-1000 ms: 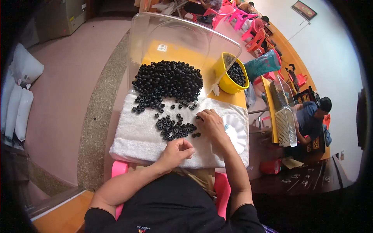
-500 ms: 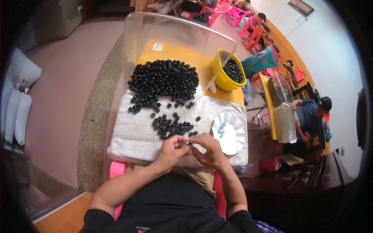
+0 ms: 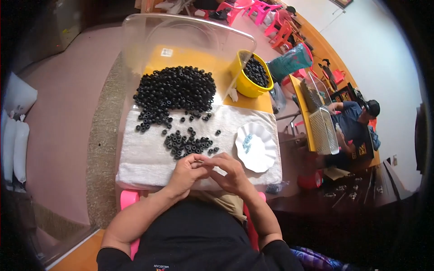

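Above the near edge of a white towel (image 3: 140, 156), my left hand (image 3: 184, 175) and my right hand (image 3: 229, 173) meet at the fingertips. Both are closed in a pinch; whatever lies between the fingers is too small or hidden to make out. Just beyond them is a loose cluster of small black ring-shaped parts (image 3: 186, 143). A white scalloped dish (image 3: 262, 156) rests to the right of my right hand, with small blue-green pieces (image 3: 247, 143) in it. Farther off, a large heap of the same black parts (image 3: 176, 88) spreads from a clear plastic bin onto the towel.
The clear bin (image 3: 239, 34) stands on the yellow tabletop (image 3: 181, 56). A yellow tub (image 3: 253, 90) of dark parts is beside it. At right, a person in a blue shirt (image 3: 352, 119) sits by another table with a perforated basket (image 3: 323, 131). White sacks (image 3: 21, 151) stand at left.
The whole scene has shifted slightly left in the picture as the view turned. My hands stay together at the fingertips, with the right fingers a little straighter.
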A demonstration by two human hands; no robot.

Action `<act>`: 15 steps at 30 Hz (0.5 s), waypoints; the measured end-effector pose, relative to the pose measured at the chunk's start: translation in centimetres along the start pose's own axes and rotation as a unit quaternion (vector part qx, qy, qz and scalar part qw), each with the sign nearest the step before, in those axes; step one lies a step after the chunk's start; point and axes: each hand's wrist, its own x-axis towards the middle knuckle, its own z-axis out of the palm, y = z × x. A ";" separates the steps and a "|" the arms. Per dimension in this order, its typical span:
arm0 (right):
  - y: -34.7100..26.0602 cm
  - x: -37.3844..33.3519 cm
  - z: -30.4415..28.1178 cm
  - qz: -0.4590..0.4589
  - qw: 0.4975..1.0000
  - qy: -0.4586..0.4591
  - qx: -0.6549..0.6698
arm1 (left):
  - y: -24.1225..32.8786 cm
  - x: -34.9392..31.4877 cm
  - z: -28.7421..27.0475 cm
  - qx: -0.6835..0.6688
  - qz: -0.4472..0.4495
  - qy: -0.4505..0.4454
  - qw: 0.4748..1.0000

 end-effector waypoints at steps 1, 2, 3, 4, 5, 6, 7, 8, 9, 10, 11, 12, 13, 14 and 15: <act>0.6 -0.3 0.3 0.006 1.000 0.004 0.010 | 0.2 -0.1 0.0 -0.002 -0.004 0.003 1.000; 0.7 -0.2 0.5 0.013 1.000 0.007 0.007 | 0.5 -0.1 0.0 -0.004 -0.006 0.007 1.000; 0.7 -0.2 0.7 0.005 1.000 0.021 0.005 | 0.5 0.0 -0.1 -0.005 -0.009 0.004 1.000; 0.8 -0.3 0.8 -0.004 0.999 0.035 0.003 | 0.6 -0.1 0.0 -0.005 -0.015 0.001 1.000; 0.7 -0.4 1.2 0.000 0.999 0.037 0.002 | 0.9 -0.1 0.2 -0.002 -0.017 0.008 1.000; 0.7 -0.6 1.5 -0.014 0.997 0.074 -0.012 | 1.0 -0.1 0.3 0.002 -0.019 0.016 1.000; 0.7 -0.7 1.8 -0.029 0.993 0.110 -0.026 | 0.8 0.0 0.3 -0.007 -0.018 0.012 1.000; 0.6 -0.8 2.0 -0.044 0.988 0.145 -0.040 | 0.7 0.0 0.4 -0.007 -0.020 0.011 1.000; 0.6 -0.9 2.2 -0.042 0.988 0.146 -0.041 | 0.7 -0.1 0.4 -0.006 -0.018 0.016 1.000; 0.4 -0.9 2.4 -0.065 0.982 0.163 -0.070 | 0.7 -0.1 0.4 -0.004 -0.015 0.021 1.000; 0.4 -1.0 2.5 -0.088 0.975 0.180 -0.101 | 0.6 -0.2 0.4 -0.004 -0.017 0.020 1.000; 0.4 -1.1 2.5 -0.087 0.974 0.181 -0.101 | 0.5 -0.2 0.3 -0.006 -0.014 0.023 1.000; 0.4 -1.3 2.6 -0.099 0.968 0.193 -0.125 | 0.4 -0.2 0.3 -0.008 -0.011 0.027 1.000; 0.5 -1.5 2.7 -0.112 0.961 0.206 -0.148 | 0.3 -0.2 0.4 -0.007 -0.012 0.026 1.000; 0.6 -1.7 2.7 -0.111 0.961 0.206 -0.148 | 0.2 -0.2 0.4 -0.005 -0.008 0.024 1.000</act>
